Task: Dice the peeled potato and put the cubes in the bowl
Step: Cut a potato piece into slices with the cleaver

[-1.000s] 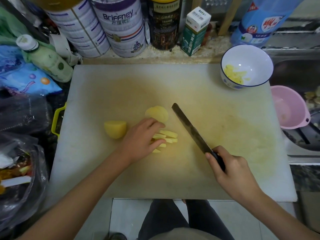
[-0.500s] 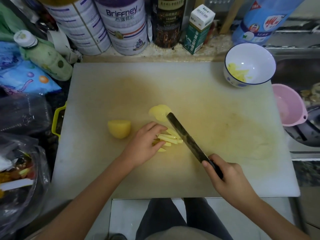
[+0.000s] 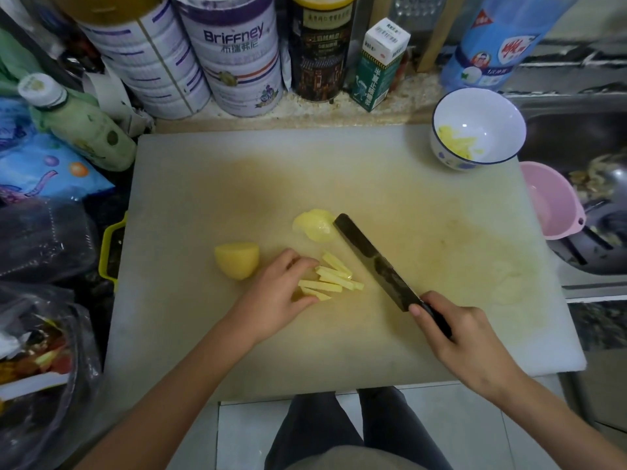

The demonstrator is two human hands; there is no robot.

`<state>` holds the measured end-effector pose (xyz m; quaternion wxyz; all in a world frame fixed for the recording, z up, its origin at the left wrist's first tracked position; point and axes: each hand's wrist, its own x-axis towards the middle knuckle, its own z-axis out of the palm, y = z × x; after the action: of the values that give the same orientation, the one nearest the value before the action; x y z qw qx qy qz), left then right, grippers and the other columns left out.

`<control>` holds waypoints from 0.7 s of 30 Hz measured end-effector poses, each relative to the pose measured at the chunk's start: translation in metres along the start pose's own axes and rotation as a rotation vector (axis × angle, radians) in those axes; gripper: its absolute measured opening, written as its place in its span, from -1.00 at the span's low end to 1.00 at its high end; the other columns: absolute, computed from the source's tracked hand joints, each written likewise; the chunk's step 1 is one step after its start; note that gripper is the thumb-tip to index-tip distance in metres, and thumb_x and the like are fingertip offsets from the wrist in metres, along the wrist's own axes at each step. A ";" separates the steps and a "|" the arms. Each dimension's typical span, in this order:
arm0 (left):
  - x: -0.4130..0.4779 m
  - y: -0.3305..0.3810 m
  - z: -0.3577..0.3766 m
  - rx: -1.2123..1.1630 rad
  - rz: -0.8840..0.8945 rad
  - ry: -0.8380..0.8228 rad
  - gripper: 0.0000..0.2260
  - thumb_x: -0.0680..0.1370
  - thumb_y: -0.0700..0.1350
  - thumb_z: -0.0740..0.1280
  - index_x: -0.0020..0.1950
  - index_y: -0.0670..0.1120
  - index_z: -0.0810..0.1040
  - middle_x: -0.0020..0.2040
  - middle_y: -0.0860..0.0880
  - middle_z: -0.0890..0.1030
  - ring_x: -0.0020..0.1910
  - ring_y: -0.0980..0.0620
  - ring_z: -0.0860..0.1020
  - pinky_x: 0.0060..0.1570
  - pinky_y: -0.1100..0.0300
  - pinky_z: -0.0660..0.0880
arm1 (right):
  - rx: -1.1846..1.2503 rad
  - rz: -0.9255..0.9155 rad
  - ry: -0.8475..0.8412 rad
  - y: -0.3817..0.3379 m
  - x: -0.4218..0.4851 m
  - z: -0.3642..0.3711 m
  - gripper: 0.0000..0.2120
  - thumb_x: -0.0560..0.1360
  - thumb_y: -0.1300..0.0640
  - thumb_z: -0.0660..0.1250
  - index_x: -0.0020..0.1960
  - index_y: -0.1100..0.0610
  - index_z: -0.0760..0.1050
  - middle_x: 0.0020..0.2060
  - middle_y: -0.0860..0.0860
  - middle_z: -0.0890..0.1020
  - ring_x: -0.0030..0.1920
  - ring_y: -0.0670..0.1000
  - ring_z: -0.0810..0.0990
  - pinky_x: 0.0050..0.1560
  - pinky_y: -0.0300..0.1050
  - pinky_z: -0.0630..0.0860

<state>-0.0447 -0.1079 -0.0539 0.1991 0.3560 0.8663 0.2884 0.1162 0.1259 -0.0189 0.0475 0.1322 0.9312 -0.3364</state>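
Crosscutting the potato strips (image 3: 334, 279) looks riskiest for the left hand (image 3: 274, 296). Its curled fingers bunch the strips' left ends near the knife (image 3: 373, 262), which the right hand (image 3: 464, 340) clamps by the handle. Loose strips could fan out or roll under the blade. Some pieces already lie in the bowl (image 3: 492, 117) at the cutting board's (image 3: 424, 198) far right corner. Bare board lies right of the blade, and the potato half (image 3: 237, 264) crowds the left.

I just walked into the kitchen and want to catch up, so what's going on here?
A person is dicing potato on a white cutting board. The left hand holds a bunch of potato sticks together, while the right hand grips a knife with its blade just right of them. A potato chunk and some slices lie nearby, and the bowl already holds a few pieces.
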 end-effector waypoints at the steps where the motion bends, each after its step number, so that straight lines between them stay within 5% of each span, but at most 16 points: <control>1: 0.001 0.001 0.002 -0.041 -0.010 -0.003 -0.55 0.45 -0.09 0.48 0.31 -0.06 0.49 0.05 0.06 0.42 -0.09 0.15 0.45 -0.02 0.27 0.48 | -0.006 0.010 0.001 -0.001 -0.004 0.003 -0.69 0.54 -0.11 0.14 -0.14 0.11 0.47 -0.56 0.02 0.39 -0.54 0.03 0.36 -0.53 -0.18 0.25; 5: 0.006 0.007 0.011 -0.146 -0.025 0.003 -0.57 0.44 -0.18 0.49 0.28 -0.11 0.51 0.01 0.08 0.41 -0.15 0.22 0.42 -0.08 0.50 0.39 | 0.025 0.070 0.027 -0.006 -0.014 0.013 -0.69 0.52 -0.11 0.13 -0.12 0.11 0.48 -0.56 0.00 0.41 -0.55 0.00 0.37 -0.54 -0.26 0.20; 14: 0.000 0.017 0.025 -0.183 -0.089 0.096 -0.41 0.44 -0.08 0.49 0.42 -0.10 0.39 0.15 0.05 0.33 0.07 0.12 0.44 0.16 0.22 0.49 | 0.074 0.124 0.039 -0.012 -0.017 0.017 -0.74 0.53 -0.09 0.15 -0.10 0.08 0.48 -0.51 0.03 0.47 -0.51 0.02 0.41 -0.52 -0.25 0.26; 18: 0.005 0.008 0.014 0.103 0.060 0.053 -0.26 0.36 0.02 0.55 0.47 -0.05 0.34 0.35 -0.11 0.30 0.32 -0.05 0.31 0.29 0.07 0.36 | 0.137 0.187 0.052 -0.017 -0.020 0.022 -0.71 0.51 -0.14 0.12 -0.05 0.05 0.47 -0.49 0.05 0.49 -0.49 0.03 0.46 -0.48 -0.02 0.41; 21: 0.017 0.006 0.010 0.139 0.128 -0.055 -0.32 0.41 0.02 0.50 0.47 -0.03 0.34 0.41 -0.09 0.30 0.40 -0.04 0.23 0.37 0.04 0.30 | 0.172 0.219 0.056 -0.024 -0.021 0.028 -0.70 0.50 -0.14 0.10 -0.04 0.05 0.46 -0.48 0.00 0.49 -0.47 -0.04 0.48 -0.49 -0.06 0.43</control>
<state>-0.0476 -0.0882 -0.0600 0.1788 0.4317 0.8538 0.2296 0.1296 0.0858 -0.0225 0.0464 0.2461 0.8799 -0.4037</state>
